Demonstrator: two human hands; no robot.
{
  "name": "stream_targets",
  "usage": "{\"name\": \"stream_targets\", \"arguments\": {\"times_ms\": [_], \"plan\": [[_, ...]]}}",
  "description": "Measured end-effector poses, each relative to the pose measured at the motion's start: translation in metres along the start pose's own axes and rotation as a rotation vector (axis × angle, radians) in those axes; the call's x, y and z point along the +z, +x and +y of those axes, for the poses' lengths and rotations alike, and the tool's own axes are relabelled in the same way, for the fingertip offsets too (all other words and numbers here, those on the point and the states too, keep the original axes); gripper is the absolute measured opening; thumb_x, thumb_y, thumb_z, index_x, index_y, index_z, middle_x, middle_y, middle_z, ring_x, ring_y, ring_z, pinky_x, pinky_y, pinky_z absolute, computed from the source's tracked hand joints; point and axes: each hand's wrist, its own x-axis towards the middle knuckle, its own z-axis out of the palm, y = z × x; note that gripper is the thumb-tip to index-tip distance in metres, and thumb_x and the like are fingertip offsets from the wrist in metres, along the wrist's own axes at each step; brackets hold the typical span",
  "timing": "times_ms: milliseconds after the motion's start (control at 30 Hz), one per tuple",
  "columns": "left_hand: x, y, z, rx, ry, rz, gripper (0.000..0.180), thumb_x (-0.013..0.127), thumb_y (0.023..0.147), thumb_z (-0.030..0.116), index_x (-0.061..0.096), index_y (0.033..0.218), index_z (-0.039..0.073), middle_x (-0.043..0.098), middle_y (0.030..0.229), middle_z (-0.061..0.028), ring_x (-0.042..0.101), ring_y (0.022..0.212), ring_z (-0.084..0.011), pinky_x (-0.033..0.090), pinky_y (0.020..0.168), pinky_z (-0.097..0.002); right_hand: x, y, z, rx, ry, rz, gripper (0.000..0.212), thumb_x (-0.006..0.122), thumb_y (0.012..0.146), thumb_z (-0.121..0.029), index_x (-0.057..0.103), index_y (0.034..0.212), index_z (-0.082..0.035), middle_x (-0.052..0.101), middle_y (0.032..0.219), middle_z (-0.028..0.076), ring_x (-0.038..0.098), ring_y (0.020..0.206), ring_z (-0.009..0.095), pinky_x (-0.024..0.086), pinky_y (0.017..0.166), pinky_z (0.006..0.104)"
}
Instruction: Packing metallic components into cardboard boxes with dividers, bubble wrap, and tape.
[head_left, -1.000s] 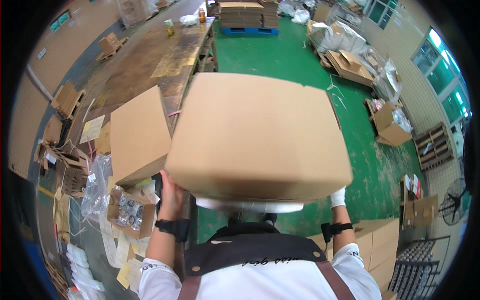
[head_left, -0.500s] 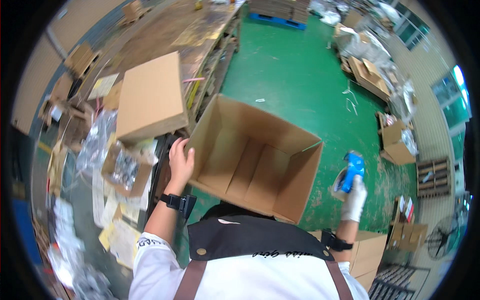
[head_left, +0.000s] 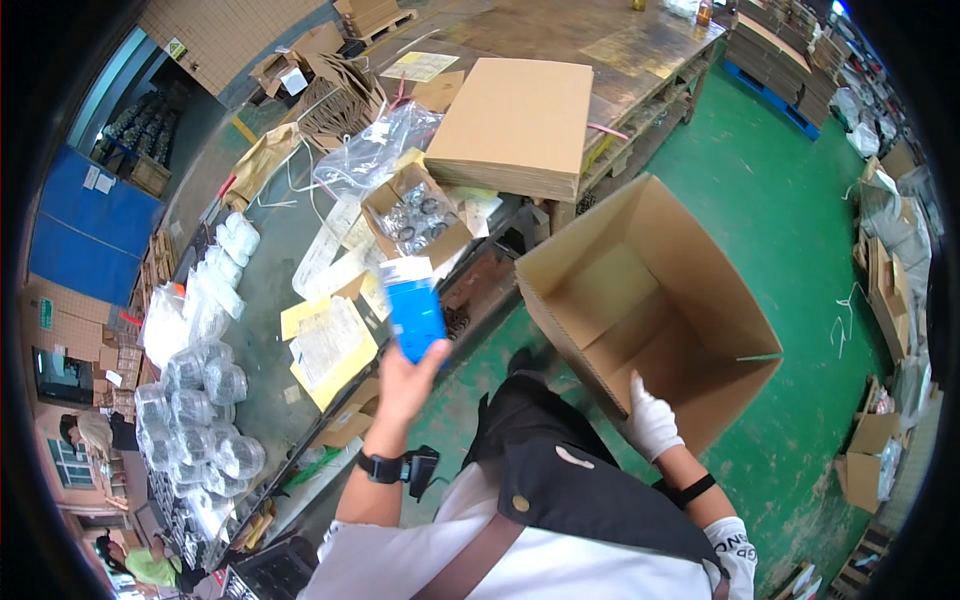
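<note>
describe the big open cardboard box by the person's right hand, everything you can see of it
The open cardboard box is plain brown corrugated board, large, tipped on its side so its opening faces up toward the camera. Nothing shows inside, and the flaps are spread outward. It sits over the green floor, beside the edge of the workbench. The right hand, in a white glove, rests on its near lower wall. The left hand is apart from it, holding a blue tape dispenser.

A blue tape dispenser [head_left: 413,312] with a white top stands upright in the left hand [head_left: 402,383], beside an open, empty brown carton [head_left: 650,300] tilted on its side, the gloved right hand [head_left: 652,420] at its rim.
</note>
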Motion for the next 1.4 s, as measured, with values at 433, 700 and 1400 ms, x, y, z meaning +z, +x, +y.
{"name": "stream_targets", "arguments": {"times_ms": [433,700,1400], "plan": [[-0.186,0.157,-0.073,-0.311,0.905,0.248,0.059,0.07,0.076,0.044,0.057,0.118,0.006,0.056,0.116,-0.017,0.049,0.114,-0.0346,0.037,0.093,-0.0501,-0.152,0.134,-0.11,0.074,1.124,0.003,0.025,0.064,0.084,-0.021,0.059,0.096,0.0,0.056,0.068,0.004,0.059,0.062,0.016,0.05,0.058,0.0259],[-0.232,0.594,0.023,0.11,0.234,0.233,0.069,0.063,0.078,0.059,0.063,0.099,-0.007,0.067,0.09,-0.0183,0.064,0.086,-0.0271,0.049,0.078,-0.0369,-0.142,0.433,-0.162,0.291,0.897,0.217,0.059,0.073,0.076,-0.032,0.056,0.118,0.006,0.067,0.103,0.015,0.064,0.089,0.025,0.051,0.079,0.0349],[-0.291,0.559,0.069,0.097,-0.678,0.113,0.028,0.057,0.085,0.009,0.056,0.111,0.001,0.059,0.108,-0.0087,0.061,0.094,-0.0189,0.051,0.081,-0.0282,-0.187,0.362,-0.169,0.342,1.159,0.322,0.047,0.078,0.068,-0.011,0.058,0.105,0.009,0.065,0.092,0.011,0.063,0.076,0.018,0.053,0.071,0.031]]}}
